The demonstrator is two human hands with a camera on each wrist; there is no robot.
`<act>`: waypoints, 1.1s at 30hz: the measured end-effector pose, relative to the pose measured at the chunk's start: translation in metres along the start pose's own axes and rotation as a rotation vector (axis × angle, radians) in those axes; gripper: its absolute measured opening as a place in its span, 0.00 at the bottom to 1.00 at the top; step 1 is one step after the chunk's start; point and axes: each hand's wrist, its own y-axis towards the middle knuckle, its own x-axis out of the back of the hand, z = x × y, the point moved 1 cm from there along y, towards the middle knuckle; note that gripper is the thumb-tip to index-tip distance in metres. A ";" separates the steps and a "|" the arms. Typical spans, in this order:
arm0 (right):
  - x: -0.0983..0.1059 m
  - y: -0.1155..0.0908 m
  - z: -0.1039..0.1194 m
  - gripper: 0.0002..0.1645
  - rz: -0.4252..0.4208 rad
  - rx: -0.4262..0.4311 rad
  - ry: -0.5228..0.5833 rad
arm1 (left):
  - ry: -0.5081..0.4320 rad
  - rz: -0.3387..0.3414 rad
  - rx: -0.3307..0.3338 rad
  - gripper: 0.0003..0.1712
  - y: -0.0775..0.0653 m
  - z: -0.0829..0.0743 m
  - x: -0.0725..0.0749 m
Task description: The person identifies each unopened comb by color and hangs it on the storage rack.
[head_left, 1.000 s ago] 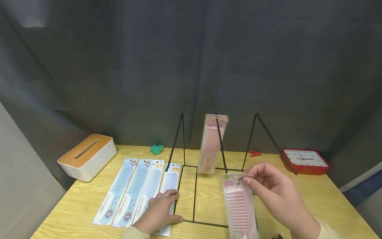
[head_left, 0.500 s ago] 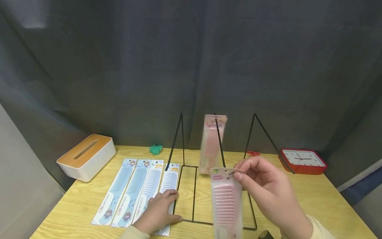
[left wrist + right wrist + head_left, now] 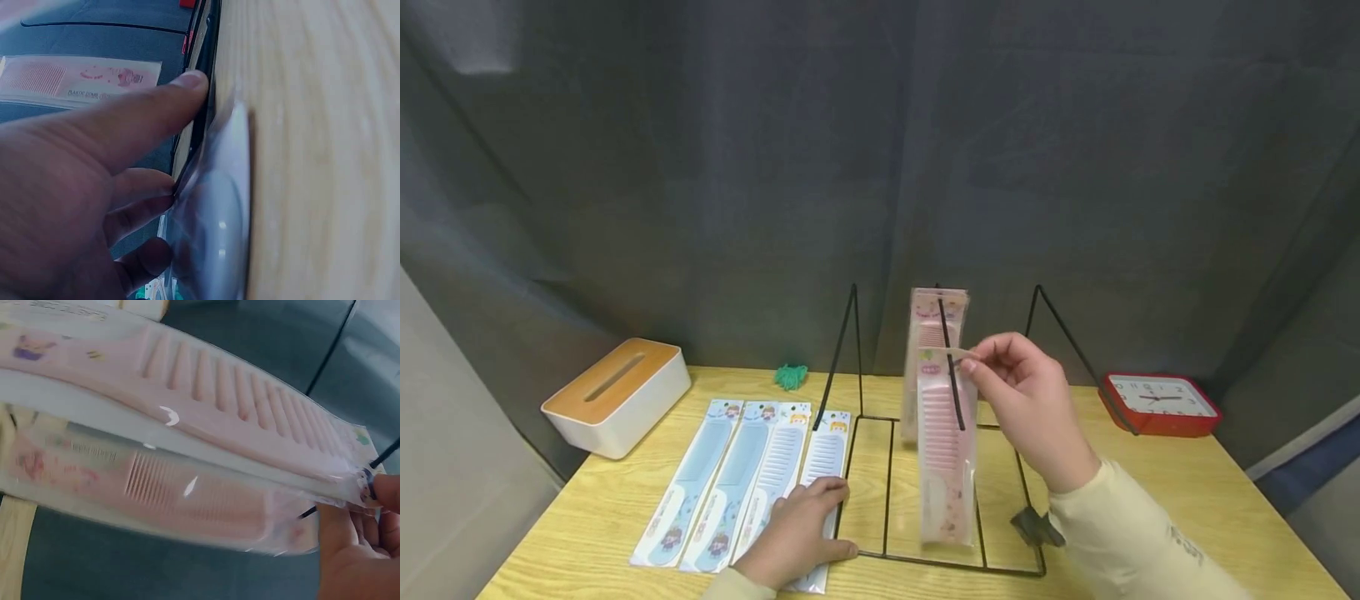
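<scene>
My right hand pinches the top corner of a packaged pink comb. The package hangs upright on the middle prong of the black wire rack, whose front end shows before it. In the right wrist view the prong passes through the package top. Behind it on the same prong hang more packaged pink combs, partly covered. At the rack's front left corner my left hand rests with fingers loosely bent, thumb touching the base wire. Its fingertips touch a packaged blue comb, partly hidden under the hand.
Packaged blue combs lie side by side on the table, left of the rack. A tissue box stands at back left, near a green tangle. At right lies a red clock, and a dark object sits by the rack's right bar.
My right hand has moved forward and left with the pink comb, from the table's front to the middle prong, which now runs through the package. My left hand has stayed put.
</scene>
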 end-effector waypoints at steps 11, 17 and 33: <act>-0.015 0.065 -0.031 0.13 -0.152 -0.257 0.057 | 0.001 -0.010 -0.001 0.47 -0.002 -0.001 0.000; -0.012 0.063 -0.036 0.16 -0.160 -0.258 0.054 | -0.012 -0.001 0.011 0.46 -0.001 -0.002 0.001; 0.016 -0.052 -0.087 0.39 0.095 -0.260 -0.305 | -0.009 -0.001 0.007 0.46 -0.001 -0.004 0.002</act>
